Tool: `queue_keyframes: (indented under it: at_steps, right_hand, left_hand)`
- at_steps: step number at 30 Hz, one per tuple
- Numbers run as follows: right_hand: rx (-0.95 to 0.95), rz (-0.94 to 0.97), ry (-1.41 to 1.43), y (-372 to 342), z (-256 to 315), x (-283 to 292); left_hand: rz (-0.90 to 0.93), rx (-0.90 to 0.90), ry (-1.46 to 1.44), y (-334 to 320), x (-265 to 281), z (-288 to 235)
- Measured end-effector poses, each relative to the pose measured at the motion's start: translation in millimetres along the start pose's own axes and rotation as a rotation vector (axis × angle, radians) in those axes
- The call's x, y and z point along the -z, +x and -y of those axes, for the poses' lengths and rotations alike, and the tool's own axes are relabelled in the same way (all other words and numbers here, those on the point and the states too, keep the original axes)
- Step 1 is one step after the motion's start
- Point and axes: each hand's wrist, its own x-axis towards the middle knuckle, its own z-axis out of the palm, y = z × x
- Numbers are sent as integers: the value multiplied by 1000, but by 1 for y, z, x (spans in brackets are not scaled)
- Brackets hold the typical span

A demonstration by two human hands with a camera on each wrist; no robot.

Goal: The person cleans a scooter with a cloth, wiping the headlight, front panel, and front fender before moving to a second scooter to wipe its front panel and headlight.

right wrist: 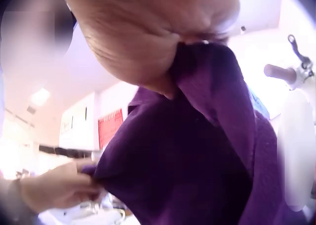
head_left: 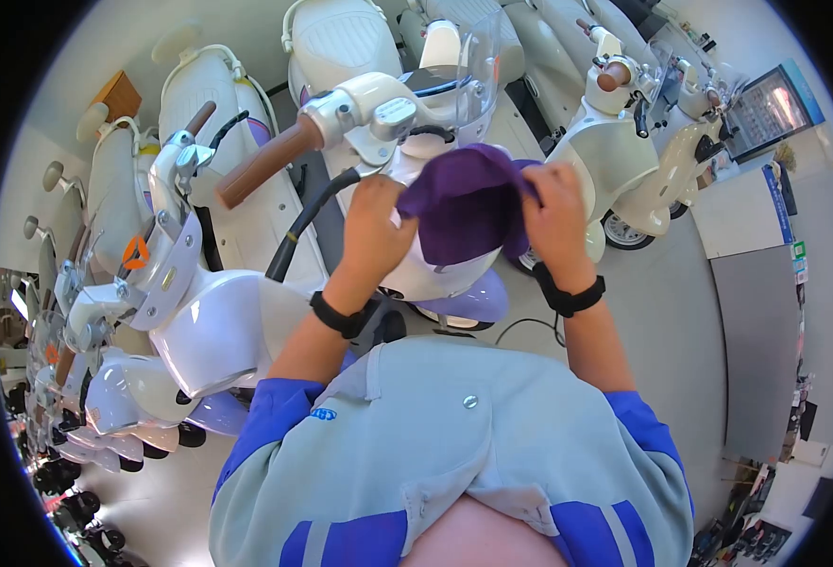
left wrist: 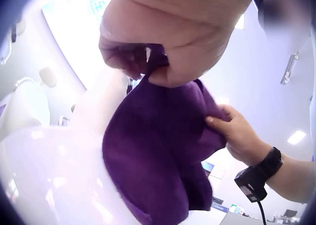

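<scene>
On the left, a long brown rubbery handle grip sticks out from a white scooter. Next, the left hand pinches one side of a soft, dark purple cloth. The cloth hangs between both hands, by the scooter's front; I can't tell if they touch. The right hand pinches the other side. The cloth is up and held, but it's bendy and folded, not flat.
</scene>
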Motion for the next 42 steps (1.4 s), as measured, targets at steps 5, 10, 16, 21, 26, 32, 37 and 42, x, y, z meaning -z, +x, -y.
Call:
queue_keyframes:
  at_steps: [5, 10, 16, 21, 26, 32, 37, 42]
  right_hand:
    - [-254, 329, 254, -61, -41, -37]
    - [-187, 389, 448, -60, -78, -33]
    - [-485, 563, 603, -45, -141, -54]
    - [-442, 630, 467, -39, -142, -65]
    - [-323, 611, 426, -35, -153, -83]
    - [-45, 451, 398, -28, -98, -67]
    - [-142, 483, 319, -15, -118, -67]
    - [-301, 535, 284, -39, -170, -93]
  left_hand:
    - [173, 496, -158, -15, -43, -2]
    - [236, 223, -77, -7, -45, -16]
    - [429, 231, -227, -29, -46, -46]
    - [206, 459, -369, -26, -70, -67]
    - [10, 837, -709, -22, -64, -51]
    - [271, 236, 165, -28, -89, -37]
    - [390, 138, 176, 1, -90, -18]
    - [567, 40, 288, 4, -99, -40]
